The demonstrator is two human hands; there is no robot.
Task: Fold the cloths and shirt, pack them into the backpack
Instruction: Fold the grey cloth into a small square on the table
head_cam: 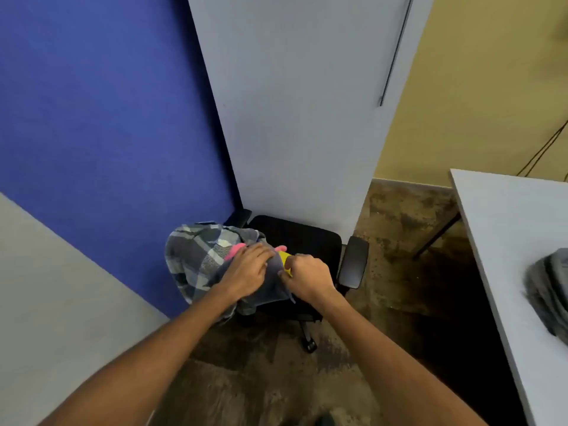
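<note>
Leftmost, a grey desk (46, 302) fills the eight o'clock corner beneath a blue panel (107, 103). Near centre, a plaid shirt (196, 259) is bunched on a black chair (307, 238), with a pink cloth (235, 250) and a yellow cloth (284, 259) poking out at its one o'clock side. The left hand (246, 272) lies on the bundle, fingers bent over grey fabric (270, 290). Just beside it, the right hand (307, 275) pinches that fabric's edge by the yellow cloth. At three o'clock, a white table (507, 241) carries something grey (550, 290), blurred.
</note>
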